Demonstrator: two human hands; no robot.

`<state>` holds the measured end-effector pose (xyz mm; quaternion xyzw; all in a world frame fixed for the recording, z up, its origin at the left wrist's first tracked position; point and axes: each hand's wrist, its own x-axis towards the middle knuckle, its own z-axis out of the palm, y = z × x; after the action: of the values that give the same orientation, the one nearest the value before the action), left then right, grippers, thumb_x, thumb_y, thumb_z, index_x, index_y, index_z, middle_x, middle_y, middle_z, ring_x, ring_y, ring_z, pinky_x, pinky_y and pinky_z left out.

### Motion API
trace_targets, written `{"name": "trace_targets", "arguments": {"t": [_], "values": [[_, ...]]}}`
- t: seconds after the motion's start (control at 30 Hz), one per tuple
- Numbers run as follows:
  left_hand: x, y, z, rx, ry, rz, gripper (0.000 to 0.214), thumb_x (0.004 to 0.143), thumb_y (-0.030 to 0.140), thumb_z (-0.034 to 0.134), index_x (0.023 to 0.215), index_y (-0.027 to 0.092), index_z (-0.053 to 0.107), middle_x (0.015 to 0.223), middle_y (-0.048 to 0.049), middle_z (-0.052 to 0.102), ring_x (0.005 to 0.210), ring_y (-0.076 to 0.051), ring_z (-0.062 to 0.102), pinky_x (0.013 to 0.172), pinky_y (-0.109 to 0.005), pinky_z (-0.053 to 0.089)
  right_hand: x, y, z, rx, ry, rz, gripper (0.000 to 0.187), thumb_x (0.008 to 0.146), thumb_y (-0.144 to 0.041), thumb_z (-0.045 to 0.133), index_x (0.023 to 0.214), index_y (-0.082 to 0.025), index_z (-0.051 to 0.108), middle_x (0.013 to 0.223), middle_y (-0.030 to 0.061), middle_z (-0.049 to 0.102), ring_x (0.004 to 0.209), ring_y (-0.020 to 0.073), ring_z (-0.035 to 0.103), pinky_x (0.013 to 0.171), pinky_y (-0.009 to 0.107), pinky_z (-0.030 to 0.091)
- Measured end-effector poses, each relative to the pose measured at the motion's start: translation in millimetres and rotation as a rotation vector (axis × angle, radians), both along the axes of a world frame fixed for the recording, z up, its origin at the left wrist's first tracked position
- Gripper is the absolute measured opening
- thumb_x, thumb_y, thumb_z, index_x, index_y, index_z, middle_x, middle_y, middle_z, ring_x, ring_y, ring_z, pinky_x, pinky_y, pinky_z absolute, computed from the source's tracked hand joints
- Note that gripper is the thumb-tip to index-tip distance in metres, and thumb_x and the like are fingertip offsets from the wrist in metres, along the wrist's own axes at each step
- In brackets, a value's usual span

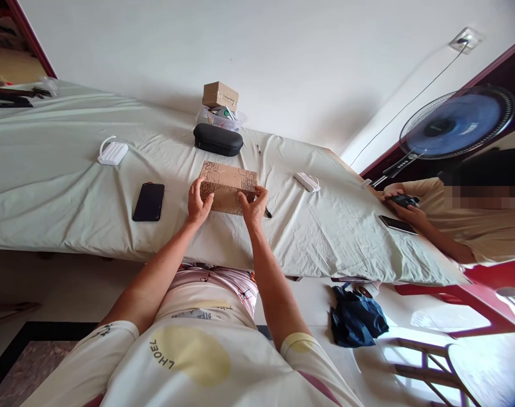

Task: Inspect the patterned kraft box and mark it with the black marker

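Between my two hands is a small brown cardboard box (227,189) with dark scribbled lines on its faces. My left hand (199,202) grips its left end, thumb on the near face and fingers around the side. At the opposite end my right hand (254,206) grips the box the same way. Whether the box rests on the cloth or is slightly raised, I cannot tell. A black pen-like item (268,212) lies just beside my right hand. To the left of my left hand is a black smartphone (149,202), lying flat.
A black zip case (218,139), a plastic bin (223,120) and another carton (220,95) stand by the wall. White devices with loops (113,152) lie on the cloth-covered table (70,215). At right, a person (473,220) holds a dark object near a fan (456,121).
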<state>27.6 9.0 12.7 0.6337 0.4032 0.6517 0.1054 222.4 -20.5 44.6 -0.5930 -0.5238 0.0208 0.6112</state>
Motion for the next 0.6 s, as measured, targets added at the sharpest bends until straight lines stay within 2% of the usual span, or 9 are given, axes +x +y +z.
{"name": "trace_targets", "arguments": {"t": [0.2,0.43,0.6], "values": [[14.6,-1.2,15.3,-0.076,-0.088,0.154,0.056,0.092,0.058,0.069,0.132,0.021,0.052,0.134,-0.0164,0.064,0.130,-0.031,0.060,0.114,-0.046,0.048,-1.0,-2.1,-0.2,-0.013,-0.001,-0.010,0.058,0.080,-0.048,0.076,0.126,-0.023,0.049,0.127,0.0095,0.059,0.112,0.0234,0.062,0.100,0.041,0.054],[16.6,0.3,16.2,-0.118,-0.070,0.174,0.052,0.095,0.057,0.067,0.132,0.022,0.053,0.133,-0.0157,0.064,0.131,-0.031,0.060,0.112,-0.046,0.050,-2.2,-1.9,-2.4,-0.020,0.004,-0.015,0.057,0.082,-0.050,0.076,0.127,-0.025,0.052,0.127,0.0097,0.062,0.111,0.0241,0.063,0.099,0.042,0.054],[5.1,5.5,5.2,-0.064,-0.004,0.127,0.054,0.099,0.061,0.057,0.136,0.021,0.055,0.133,-0.0171,0.064,0.129,-0.031,0.062,0.111,-0.046,0.051,29.4,-5.2,-2.1,-0.038,-0.041,0.169,0.049,0.094,-0.052,0.062,0.134,-0.025,0.054,0.125,0.0097,0.067,0.107,0.0214,0.068,0.089,0.036,0.056]]}}
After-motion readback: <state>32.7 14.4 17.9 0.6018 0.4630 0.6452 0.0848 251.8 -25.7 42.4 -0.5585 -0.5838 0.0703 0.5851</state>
